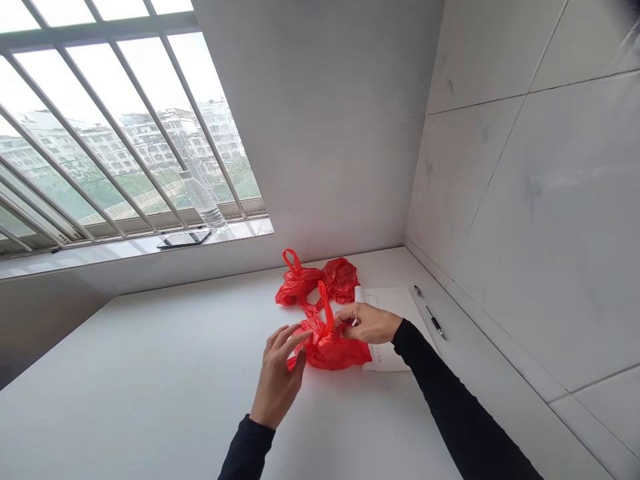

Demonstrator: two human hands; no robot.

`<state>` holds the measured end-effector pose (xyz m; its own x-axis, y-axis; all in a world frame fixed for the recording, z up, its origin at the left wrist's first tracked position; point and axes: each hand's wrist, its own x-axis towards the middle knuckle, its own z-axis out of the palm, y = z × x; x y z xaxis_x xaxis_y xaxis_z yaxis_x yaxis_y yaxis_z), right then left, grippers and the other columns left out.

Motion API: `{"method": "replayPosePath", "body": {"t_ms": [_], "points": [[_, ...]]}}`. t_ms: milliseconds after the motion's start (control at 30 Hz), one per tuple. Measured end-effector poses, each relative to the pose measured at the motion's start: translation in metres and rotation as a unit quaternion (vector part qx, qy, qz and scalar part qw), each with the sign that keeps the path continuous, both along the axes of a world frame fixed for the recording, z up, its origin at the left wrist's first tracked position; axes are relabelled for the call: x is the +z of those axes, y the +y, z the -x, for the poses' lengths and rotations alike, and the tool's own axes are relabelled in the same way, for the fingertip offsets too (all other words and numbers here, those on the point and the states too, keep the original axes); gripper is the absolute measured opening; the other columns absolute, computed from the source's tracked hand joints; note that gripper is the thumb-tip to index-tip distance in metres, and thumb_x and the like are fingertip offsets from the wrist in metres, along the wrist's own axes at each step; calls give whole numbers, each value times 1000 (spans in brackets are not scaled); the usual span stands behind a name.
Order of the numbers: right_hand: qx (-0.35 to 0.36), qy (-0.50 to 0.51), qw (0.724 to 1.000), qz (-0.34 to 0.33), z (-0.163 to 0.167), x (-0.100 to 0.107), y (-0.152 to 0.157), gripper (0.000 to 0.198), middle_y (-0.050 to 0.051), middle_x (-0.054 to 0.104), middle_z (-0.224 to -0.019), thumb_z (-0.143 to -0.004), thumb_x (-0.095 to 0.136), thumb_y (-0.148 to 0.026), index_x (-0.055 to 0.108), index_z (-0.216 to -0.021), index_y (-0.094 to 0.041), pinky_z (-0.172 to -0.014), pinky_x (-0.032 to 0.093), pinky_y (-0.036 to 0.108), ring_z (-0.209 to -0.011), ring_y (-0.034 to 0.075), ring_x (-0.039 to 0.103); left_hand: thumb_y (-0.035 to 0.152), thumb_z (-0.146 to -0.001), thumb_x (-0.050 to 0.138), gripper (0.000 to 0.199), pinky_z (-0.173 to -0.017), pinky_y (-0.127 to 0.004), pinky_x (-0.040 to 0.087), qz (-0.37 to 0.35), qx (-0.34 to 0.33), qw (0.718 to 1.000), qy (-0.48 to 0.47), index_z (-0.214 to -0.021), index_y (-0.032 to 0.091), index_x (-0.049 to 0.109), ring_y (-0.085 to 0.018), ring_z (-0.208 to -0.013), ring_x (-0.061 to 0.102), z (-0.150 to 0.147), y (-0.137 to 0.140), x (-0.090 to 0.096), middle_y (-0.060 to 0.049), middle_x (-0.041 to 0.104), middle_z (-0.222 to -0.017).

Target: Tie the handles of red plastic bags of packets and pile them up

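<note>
A red plastic bag [333,357] lies on the white table, its handle loop standing upright above a bunched or knotted top. My right hand [373,323] is closed in a pinch on the plastic at the right of that loop. From the left, my left hand [281,370] reaches to the same bag, fingers stretched out and slightly apart, the tips at or touching its left side. Just behind sit two more red bundles: a plastic bag [295,288] with a raised loop, and a rounded red plastic bag [341,279]. What the bags contain is hidden.
Partly under the near bag and my right forearm lies an open notebook or paper pad [397,303]. A black pen [435,323] is right of it, with a small black cap-like piece [418,291]. A water bottle [203,200] and a dark flat device [184,239] rest on the windowsill.
</note>
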<state>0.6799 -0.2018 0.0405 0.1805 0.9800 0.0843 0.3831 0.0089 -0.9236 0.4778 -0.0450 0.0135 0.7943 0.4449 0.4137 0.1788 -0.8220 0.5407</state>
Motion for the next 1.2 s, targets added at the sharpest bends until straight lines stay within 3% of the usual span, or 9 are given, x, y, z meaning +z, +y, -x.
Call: {"method": "replayPosePath", "body": {"t_ms": [133, 233, 333, 467, 633, 800, 1000, 1100, 1200], "points": [[-53, -26, 998, 22, -7, -5, 0, 26, 2, 71, -90, -82, 56, -15, 76, -97, -21, -81, 50, 32, -85, 18, 64, 37, -93, 54, 20, -84, -40, 52, 35, 16, 999, 32, -88, 26, 71, -24, -91, 62, 9, -2, -5, -4, 71, -90], [-121, -43, 991, 47, -15, -10, -2, 24, 2, 67, -79, -84, 55, -20, 75, -98, -20, -75, 50, 34, -74, 18, 60, 46, -94, 52, 27, -76, -36, 51, 61, 72, 995, 22, -88, 24, 67, -22, -84, 63, 23, 1, -1, -3, 70, -88], [-146, -61, 986, 46, -11, -7, -3, 29, 6, 68, -96, -81, 62, -24, 74, -108, -23, -87, 48, 39, -92, 22, 62, 52, -92, 53, 31, -71, -32, 50, 111, 112, 987, 24, -90, 24, 65, -22, -87, 64, 31, 3, 5, -3, 69, -91], [-92, -107, 990, -9, 12, -2, 5, 55, 5, 62, -127, -75, 74, -30, 64, -130, -32, -103, 42, 40, -121, 25, 54, 51, -92, 53, 30, -75, -32, 50, 138, 100, 985, 11, -90, 24, 64, -22, -94, 64, 28, -4, 7, -4, 70, -97], [-103, -132, 986, 12, 22, -11, 19, 17, 6, 73, -95, -80, 69, -25, 76, -95, -22, -84, 48, 36, -92, 24, 65, 55, -88, 58, 33, -77, -33, 51, 171, 130, 977, 1, -89, 23, 67, -24, -95, 66, 32, 0, 2, -4, 72, -97], [-134, -124, 983, 11, 12, -4, 12, 14, 3, 73, -84, -85, 59, -21, 73, -83, -21, -75, 48, 33, -81, 21, 66, 60, -81, 64, 45, -83, -40, 55, 258, 222, 939, -47, -98, 19, 69, -27, -89, 70, 47, 17, -7, -9, 74, -96], [-101, -127, 987, -14, 24, 3, 9, 24, 5, 72, -107, -82, 66, -24, 70, -105, -21, -91, 47, 34, -103, 23, 64, 50, -93, 53, 42, -100, -45, 49, 133, 124, 981, -64, -128, 29, 62, -28, -124, 55, 28, -3, -3, -8, 62, -134], [-96, -139, 986, -8, 32, 3, 12, 19, 5, 72, -101, -82, 67, -26, 71, -99, -21, -88, 47, 34, -101, 23, 64, 48, -93, 55, 35, -101, -43, 47, 116, 51, 992, -13, -118, 29, 69, -27, -120, 56, 16, -12, 3, -7, 67, -122], [-113, -139, 984, -3, 31, 5, 11, 9, 3, 72, -95, -85, 62, -23, 70, -89, -21, -84, 47, 33, -94, 21, 64, 52, -88, 62, 32, -88, -39, 50, 157, 90, 983, -14, -100, 25, 73, -25, -99, 62, 17, -6, 6, -5, 71, -100]]}}
